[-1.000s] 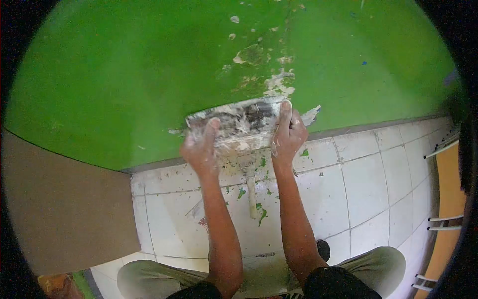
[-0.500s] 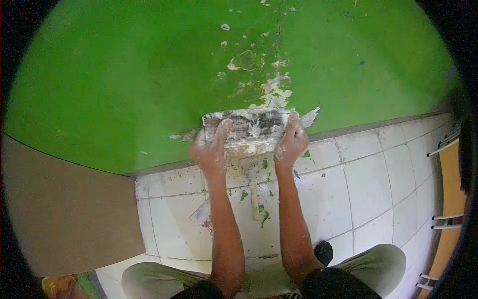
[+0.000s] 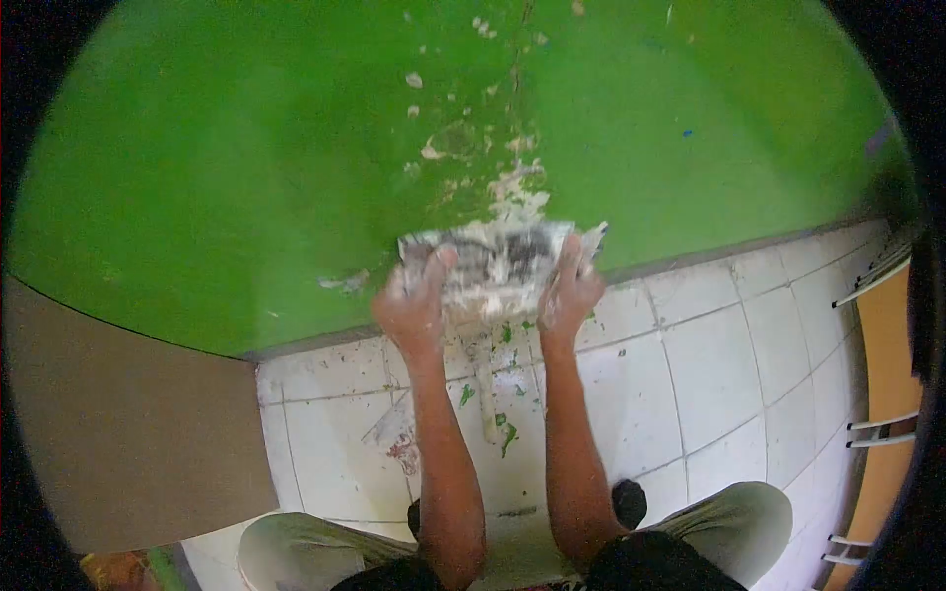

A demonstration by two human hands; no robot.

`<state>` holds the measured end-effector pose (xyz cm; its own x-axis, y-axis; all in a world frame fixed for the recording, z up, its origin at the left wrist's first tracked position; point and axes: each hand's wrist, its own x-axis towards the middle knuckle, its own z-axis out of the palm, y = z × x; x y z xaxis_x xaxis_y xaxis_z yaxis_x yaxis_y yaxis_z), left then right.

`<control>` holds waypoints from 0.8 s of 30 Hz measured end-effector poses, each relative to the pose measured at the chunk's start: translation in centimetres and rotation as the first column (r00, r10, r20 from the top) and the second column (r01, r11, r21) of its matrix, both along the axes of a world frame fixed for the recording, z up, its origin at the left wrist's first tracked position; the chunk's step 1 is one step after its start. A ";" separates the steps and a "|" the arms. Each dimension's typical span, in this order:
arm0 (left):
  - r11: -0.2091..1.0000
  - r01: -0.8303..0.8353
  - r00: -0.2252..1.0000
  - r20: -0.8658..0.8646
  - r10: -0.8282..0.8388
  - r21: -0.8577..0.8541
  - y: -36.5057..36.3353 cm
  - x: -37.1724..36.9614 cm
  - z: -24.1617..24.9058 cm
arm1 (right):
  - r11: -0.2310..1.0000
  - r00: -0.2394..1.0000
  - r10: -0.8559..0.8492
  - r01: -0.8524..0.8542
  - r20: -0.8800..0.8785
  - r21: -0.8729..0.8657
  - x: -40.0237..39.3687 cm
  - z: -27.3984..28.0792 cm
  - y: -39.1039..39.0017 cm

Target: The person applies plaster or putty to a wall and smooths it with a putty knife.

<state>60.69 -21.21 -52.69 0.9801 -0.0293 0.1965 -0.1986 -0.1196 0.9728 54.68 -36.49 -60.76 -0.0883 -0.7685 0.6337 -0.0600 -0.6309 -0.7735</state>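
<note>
My left hand [image 3: 412,303] and my right hand [image 3: 572,295] grip the two ends of a wide, flat putty scraper [image 3: 493,264], thumbs on its near face. The scraper is dark and smeared with white putty, and its upper edge lies along the foot of a green wall [image 3: 266,177]. Right above that edge is a rough white putty patch [image 3: 517,197] on the wall. Between my forearms, a narrow-handled tool [image 3: 487,394] lies on the tiles, its upper end pale with putty. My fingers behind the scraper are hidden.
White floor tiles [image 3: 714,364] carry green paint flakes [image 3: 507,433] and crumbs. A brown panel [image 3: 128,424] stands at left. Orange-brown furniture with white handles [image 3: 882,433] lines the right edge. My bent knees [image 3: 734,522] frame the near floor.
The view has shifted, so the wall marks sit lower and further left. Against the wall, the scraper has slid slightly up and to the right, with both hands still on it.
</note>
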 end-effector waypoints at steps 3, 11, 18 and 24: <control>0.999 -0.028 0.997 0.072 0.026 0.023 -1.6 1.6 -8.8 | 0.887 0.979 0.165 -0.200 0.118 0.416 -1.5 -3.7 0.4; 0.984 0.016 0.995 0.102 0.002 -0.178 -3.7 -0.4 5.6 | 0.893 0.913 0.297 -0.370 0.281 0.256 -1.7 11.1 -2.4; 0.997 0.074 0.995 -0.073 -0.073 0.007 -4.0 -1.9 -6.3 | 0.867 0.966 0.222 -0.257 0.132 0.426 -3.8 -5.0 -3.0; 0.998 0.058 0.998 0.035 -0.058 0.004 -4.2 -2.3 -3.9 | 0.829 0.941 0.212 -0.317 0.265 0.461 -3.6 -1.1 -2.0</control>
